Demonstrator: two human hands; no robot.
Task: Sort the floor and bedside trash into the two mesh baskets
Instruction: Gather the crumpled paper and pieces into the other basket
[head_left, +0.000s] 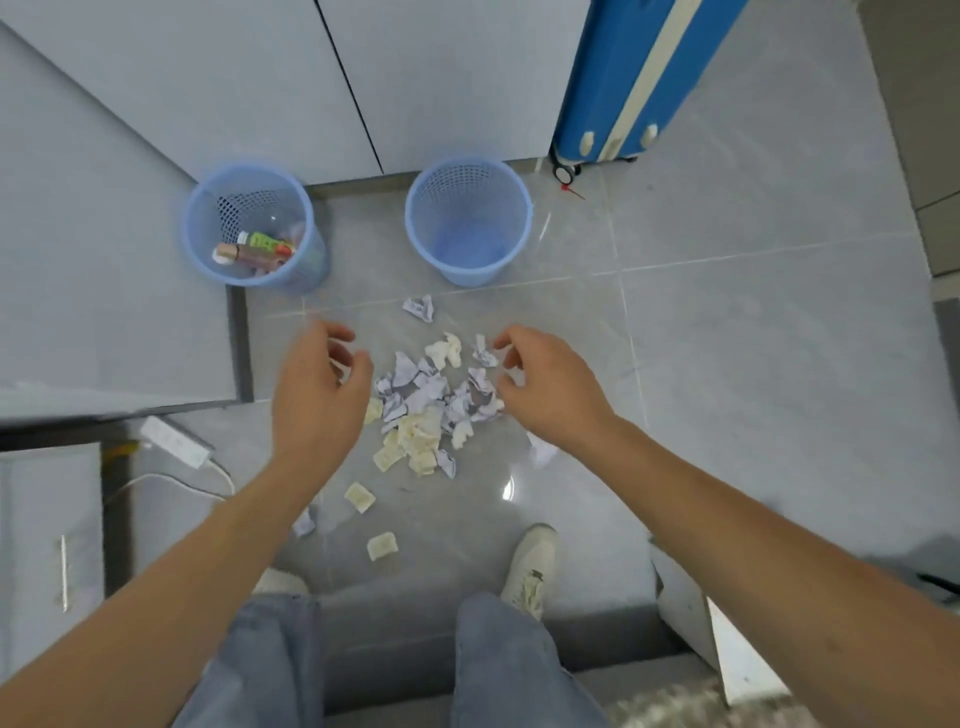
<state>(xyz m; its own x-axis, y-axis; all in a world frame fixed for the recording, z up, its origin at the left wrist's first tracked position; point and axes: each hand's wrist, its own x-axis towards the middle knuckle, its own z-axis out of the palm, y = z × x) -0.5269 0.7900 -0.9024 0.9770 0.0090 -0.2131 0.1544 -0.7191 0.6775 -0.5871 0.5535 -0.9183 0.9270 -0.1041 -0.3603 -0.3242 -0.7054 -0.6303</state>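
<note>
Both bare forearms reach forward and down over the grey tiled floor (727, 364), backs of the hands toward the camera. The left hand (317, 395) and right hand (550, 384) are half open with fingers loosely curled, and each holds nothing. Between the two hands lies a heap of crumpled paper scraps (431, 400), white-lilac and cream pieces too tangled to count; three loose scraps lie nearer the person's two shoes, one farther off. Beyond the hands stand two blue mesh baskets, well apart from the heap: the left basket (208, 244) holds tubes and wrappers, the right basket (519, 218) looks bare inside. Past the right hand stands a blue suitcase (623, 78); beside the left forearm lies a white power strip (176, 441).
</note>
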